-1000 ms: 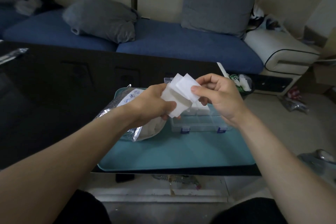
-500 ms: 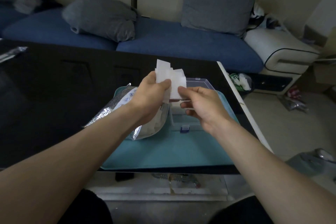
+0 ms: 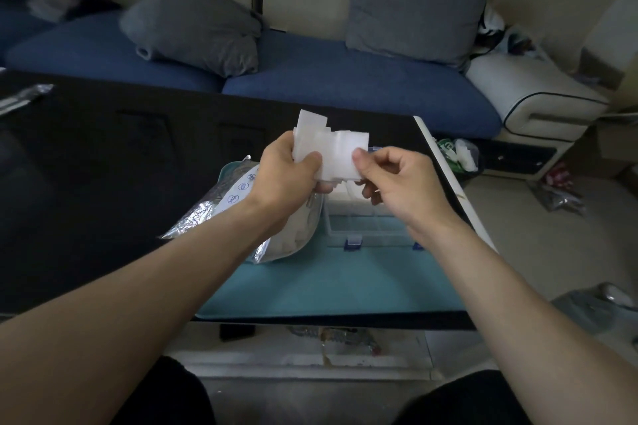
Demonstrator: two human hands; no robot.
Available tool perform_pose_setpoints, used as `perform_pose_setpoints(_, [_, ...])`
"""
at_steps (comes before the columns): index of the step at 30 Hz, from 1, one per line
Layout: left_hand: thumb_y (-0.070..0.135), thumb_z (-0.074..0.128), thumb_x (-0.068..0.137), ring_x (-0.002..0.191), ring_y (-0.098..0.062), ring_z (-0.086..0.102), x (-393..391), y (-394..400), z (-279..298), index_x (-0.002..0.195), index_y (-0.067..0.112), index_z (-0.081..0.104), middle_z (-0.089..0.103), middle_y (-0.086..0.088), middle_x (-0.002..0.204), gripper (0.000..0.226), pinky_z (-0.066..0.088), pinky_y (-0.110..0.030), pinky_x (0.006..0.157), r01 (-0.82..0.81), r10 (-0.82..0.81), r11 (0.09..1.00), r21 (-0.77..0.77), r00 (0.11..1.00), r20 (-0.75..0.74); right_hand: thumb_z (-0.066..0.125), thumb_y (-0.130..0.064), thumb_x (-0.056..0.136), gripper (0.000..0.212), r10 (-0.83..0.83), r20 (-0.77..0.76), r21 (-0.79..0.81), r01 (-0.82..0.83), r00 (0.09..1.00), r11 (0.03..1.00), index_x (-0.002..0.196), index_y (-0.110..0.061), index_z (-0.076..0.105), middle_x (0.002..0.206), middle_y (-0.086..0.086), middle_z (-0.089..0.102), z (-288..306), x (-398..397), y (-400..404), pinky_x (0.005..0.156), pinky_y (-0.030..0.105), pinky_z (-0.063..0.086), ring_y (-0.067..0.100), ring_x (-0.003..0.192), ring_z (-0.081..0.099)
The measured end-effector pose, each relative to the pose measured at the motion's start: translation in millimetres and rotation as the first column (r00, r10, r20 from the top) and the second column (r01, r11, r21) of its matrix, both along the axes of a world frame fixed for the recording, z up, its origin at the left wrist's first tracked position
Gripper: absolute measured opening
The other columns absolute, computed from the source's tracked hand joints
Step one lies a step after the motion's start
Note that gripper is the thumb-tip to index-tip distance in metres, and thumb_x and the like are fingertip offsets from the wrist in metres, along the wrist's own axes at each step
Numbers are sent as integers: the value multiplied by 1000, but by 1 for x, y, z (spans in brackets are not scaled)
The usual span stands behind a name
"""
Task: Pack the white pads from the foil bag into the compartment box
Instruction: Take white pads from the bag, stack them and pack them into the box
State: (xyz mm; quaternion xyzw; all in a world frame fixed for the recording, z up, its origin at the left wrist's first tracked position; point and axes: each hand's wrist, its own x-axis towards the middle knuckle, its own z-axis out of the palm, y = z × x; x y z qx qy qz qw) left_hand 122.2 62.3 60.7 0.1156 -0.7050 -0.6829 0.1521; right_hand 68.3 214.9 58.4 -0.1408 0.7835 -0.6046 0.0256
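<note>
Hands first: I see my left hand (image 3: 286, 172) curled round a fanned bunch of white pads (image 3: 331, 152), thumb pressed across the front and fingers wrapped behind, holding them up above the tray. My right hand (image 3: 393, 183) pinches the right edge of the front pad between thumb and forefinger, the other fingers loosely bent beneath. The bunch hangs in the air over the far left part of the compartment box (image 3: 369, 224) and hides some of it from me. That box is clear plastic with blue latches on its near wall, and it sits on a teal tray (image 3: 331, 283); white pads already fill the far compartments I can see, while the near row looks see-through, though I cannot tell for certain what lies in it. Just left of the box, the foil bag (image 3: 221, 203) lies on the tray's left side with its mouth toward me, partly under my left forearm; I cannot make out what it contains. The tray rests on a dark table (image 3: 103, 166), with a blue sofa (image 3: 345, 79) and grey cushions (image 3: 193, 28) beyond.
</note>
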Motion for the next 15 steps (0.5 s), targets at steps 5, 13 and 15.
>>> perform_pose_setpoints(5, [-3, 49, 98, 69, -12, 72, 2, 5, 3, 114, 13, 55, 68, -5, 101, 23, 56, -22, 58, 96, -95, 993, 73, 995, -26, 71, -35, 92, 25, 31, -30, 32, -30, 999, 999, 82, -12, 70, 65, -5, 69, -8, 2, -6, 53, 22, 47, 8, 55, 61])
perform_pose_setpoints(13, [7, 41, 105, 77, -19, 72, 1, 10, 3, 116, 6, 56, 69, -9, 100, 19, 56, -27, 56, 139, -133, 961, 241, 990, -41, 72, -47, 89, 41, -85, -22, 102, 87, 996, 991, 110, -13, 62, 88, -5, 67, -17, -3, -12, 65, 28, 48, 9, 76, 63])
perform_pose_setpoints(15, [7, 42, 105, 79, -18, 73, 1, 10, 1, 120, 4, 55, 69, -10, 102, 20, 60, -31, 60, 141, -133, 968, 209, 990, -51, 73, -43, 89, 38, -80, -2, 76, 80, 997, 994, 111, -13, 64, 86, -7, 67, -16, -2, -11, 64, 26, 47, 6, 74, 62])
